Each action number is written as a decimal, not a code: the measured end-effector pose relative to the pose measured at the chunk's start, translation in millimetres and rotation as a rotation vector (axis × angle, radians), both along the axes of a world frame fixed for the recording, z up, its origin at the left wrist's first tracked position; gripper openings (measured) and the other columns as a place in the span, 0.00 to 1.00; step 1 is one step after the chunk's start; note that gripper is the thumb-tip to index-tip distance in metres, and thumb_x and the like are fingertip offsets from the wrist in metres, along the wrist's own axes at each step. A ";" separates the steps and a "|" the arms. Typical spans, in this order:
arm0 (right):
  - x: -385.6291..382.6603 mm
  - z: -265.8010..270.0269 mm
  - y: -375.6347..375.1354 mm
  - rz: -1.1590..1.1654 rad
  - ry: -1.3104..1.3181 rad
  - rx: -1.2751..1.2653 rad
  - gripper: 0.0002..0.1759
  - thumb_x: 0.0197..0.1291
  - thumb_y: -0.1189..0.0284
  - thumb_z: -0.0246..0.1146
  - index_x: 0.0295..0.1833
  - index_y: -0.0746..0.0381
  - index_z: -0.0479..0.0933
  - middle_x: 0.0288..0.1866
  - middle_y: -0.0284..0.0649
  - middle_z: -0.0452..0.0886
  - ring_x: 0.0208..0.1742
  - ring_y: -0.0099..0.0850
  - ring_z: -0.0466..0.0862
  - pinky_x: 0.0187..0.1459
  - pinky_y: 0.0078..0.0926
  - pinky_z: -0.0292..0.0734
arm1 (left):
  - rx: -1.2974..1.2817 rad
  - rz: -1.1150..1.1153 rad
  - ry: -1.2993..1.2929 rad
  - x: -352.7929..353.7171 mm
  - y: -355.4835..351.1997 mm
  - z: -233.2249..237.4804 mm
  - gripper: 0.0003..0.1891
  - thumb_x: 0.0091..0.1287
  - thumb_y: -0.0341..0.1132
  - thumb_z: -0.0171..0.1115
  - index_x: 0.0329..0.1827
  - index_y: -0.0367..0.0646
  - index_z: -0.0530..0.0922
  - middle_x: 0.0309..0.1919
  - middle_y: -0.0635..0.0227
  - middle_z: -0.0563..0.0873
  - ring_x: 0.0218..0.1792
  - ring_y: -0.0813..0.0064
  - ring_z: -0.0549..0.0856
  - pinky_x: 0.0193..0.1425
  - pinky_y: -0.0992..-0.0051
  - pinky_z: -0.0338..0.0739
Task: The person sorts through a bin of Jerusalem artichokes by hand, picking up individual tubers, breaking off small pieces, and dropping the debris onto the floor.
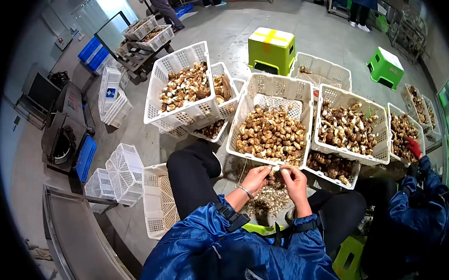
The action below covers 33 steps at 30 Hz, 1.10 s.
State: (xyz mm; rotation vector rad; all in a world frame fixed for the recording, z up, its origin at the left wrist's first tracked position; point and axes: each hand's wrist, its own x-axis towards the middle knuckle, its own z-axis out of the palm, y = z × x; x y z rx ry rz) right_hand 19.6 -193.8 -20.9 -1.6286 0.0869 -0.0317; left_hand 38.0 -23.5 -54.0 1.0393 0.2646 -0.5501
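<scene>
Mushroom [275,169] between 2 hands [256,180] [294,183], fingertips pinching it, just beside crate [278,85] of piled mushrooms [270,134].

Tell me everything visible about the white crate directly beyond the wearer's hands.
The crate looks plastic: white, rectangular, open-topped, with perforated walls and base. It sits upright, the far part of its base bare, the rest covered by brown, knobbly pieces. The left hand and right hand are by its near rim; contact is unclear.
</scene>
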 end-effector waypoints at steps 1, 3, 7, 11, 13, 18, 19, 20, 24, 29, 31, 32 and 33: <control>3.3 -6.8 -2.7 0.009 0.068 0.045 0.07 0.61 0.75 0.66 0.40 0.69 0.81 0.46 0.40 0.83 0.41 0.24 0.80 0.39 0.21 0.74 | 0.059 -0.040 -0.001 2.6 4.3 -6.6 0.14 0.77 0.42 0.54 0.46 0.38 0.79 0.32 0.73 0.82 0.29 0.84 0.80 0.38 0.76 0.81; 1.4 -1.8 2.9 0.009 -0.166 -0.112 0.07 0.61 0.75 0.66 0.40 0.69 0.81 0.42 0.39 0.83 0.38 0.23 0.80 0.39 0.21 0.74 | 0.085 -0.059 -0.021 3.1 5.7 -2.2 0.14 0.77 0.42 0.53 0.47 0.38 0.79 0.32 0.73 0.82 0.29 0.84 0.80 0.38 0.76 0.81; 1.2 -9.8 4.7 -0.003 -0.286 -0.229 0.07 0.61 0.74 0.66 0.40 0.69 0.81 0.37 0.37 0.84 0.35 0.22 0.79 0.38 0.20 0.73 | 0.071 -0.016 -0.004 -0.2 0.2 -0.3 0.14 0.78 0.41 0.52 0.48 0.39 0.78 0.32 0.74 0.82 0.21 0.87 0.76 0.35 0.79 0.81; 1.0 -2.8 -3.9 -0.001 -0.004 -0.067 0.08 0.66 0.72 0.64 0.43 0.67 0.81 0.26 0.26 0.73 0.29 0.14 0.67 0.30 0.19 0.65 | 0.012 -0.033 0.041 2.3 7.6 -9.3 0.13 0.78 0.40 0.51 0.49 0.39 0.78 0.32 0.75 0.83 0.18 0.87 0.74 0.29 0.82 0.80; 1.2 -5.8 -3.3 0.006 -0.032 -0.094 0.08 0.66 0.72 0.64 0.43 0.66 0.81 0.26 0.26 0.73 0.29 0.14 0.67 0.30 0.19 0.64 | -0.013 -0.015 0.062 4.2 7.3 -16.4 0.13 0.78 0.39 0.51 0.49 0.39 0.78 0.33 0.74 0.83 0.19 0.87 0.75 0.32 0.79 0.81; 1.2 -8.6 1.1 -0.016 -0.042 -0.051 0.08 0.65 0.72 0.64 0.43 0.68 0.81 0.28 0.27 0.76 0.30 0.15 0.70 0.32 0.18 0.68 | -0.019 -0.028 0.040 4.2 6.3 -11.7 0.13 0.76 0.36 0.55 0.53 0.36 0.77 0.39 0.69 0.83 0.31 0.81 0.80 0.40 0.76 0.81; 0.6 -2.3 0.7 -0.002 -0.035 -0.044 0.09 0.64 0.73 0.65 0.44 0.69 0.80 0.33 0.31 0.80 0.32 0.16 0.72 0.35 0.19 0.70 | -0.020 -0.018 0.027 3.3 3.9 -1.8 0.13 0.75 0.35 0.56 0.55 0.35 0.77 0.40 0.69 0.83 0.34 0.79 0.81 0.42 0.76 0.81; 1.4 -2.2 1.4 0.001 -0.068 -0.073 0.08 0.64 0.74 0.65 0.43 0.69 0.80 0.36 0.32 0.81 0.33 0.17 0.73 0.35 0.19 0.71 | -0.022 -0.006 0.013 3.0 3.3 3.6 0.14 0.74 0.34 0.58 0.56 0.34 0.76 0.42 0.68 0.83 0.37 0.78 0.82 0.43 0.76 0.81; 2.5 -6.0 3.3 0.022 -0.199 -0.167 0.06 0.60 0.77 0.66 0.35 0.70 0.78 0.45 0.39 0.84 0.38 0.22 0.78 0.38 0.20 0.73 | 0.088 0.031 -0.074 2.9 2.0 5.5 0.15 0.71 0.31 0.62 0.57 0.33 0.76 0.43 0.66 0.84 0.36 0.79 0.84 0.40 0.79 0.82; 0.5 1.1 0.6 0.018 -0.039 -0.174 0.06 0.60 0.76 0.66 0.37 0.69 0.79 0.45 0.42 0.84 0.42 0.29 0.82 0.42 0.25 0.76 | 0.225 0.016 -0.136 2.8 4.9 1.5 0.13 0.70 0.33 0.64 0.52 0.34 0.78 0.37 0.68 0.84 0.32 0.80 0.84 0.36 0.79 0.81; 0.2 9.0 -0.2 0.009 -0.008 -0.140 0.07 0.62 0.75 0.65 0.42 0.68 0.81 0.40 0.41 0.84 0.39 0.29 0.82 0.41 0.26 0.76 | 0.251 0.018 -0.134 3.2 4.2 7.1 0.13 0.70 0.34 0.64 0.51 0.34 0.79 0.37 0.68 0.84 0.31 0.81 0.83 0.36 0.80 0.81; 1.0 5.2 0.8 0.008 -0.119 -0.181 0.07 0.63 0.75 0.64 0.43 0.68 0.81 0.37 0.39 0.83 0.37 0.26 0.80 0.40 0.26 0.76 | 0.265 0.020 -0.134 3.5 4.0 9.8 0.13 0.70 0.34 0.64 0.51 0.33 0.79 0.36 0.68 0.84 0.31 0.82 0.83 0.35 0.80 0.80; 2.6 0.8 2.9 0.007 -0.230 -0.222 0.07 0.64 0.75 0.63 0.43 0.68 0.81 0.34 0.37 0.82 0.36 0.24 0.79 0.38 0.25 0.75 | 0.306 0.015 -0.167 3.7 3.6 9.7 0.13 0.70 0.34 0.64 0.51 0.33 0.80 0.36 0.69 0.84 0.31 0.82 0.82 0.35 0.80 0.80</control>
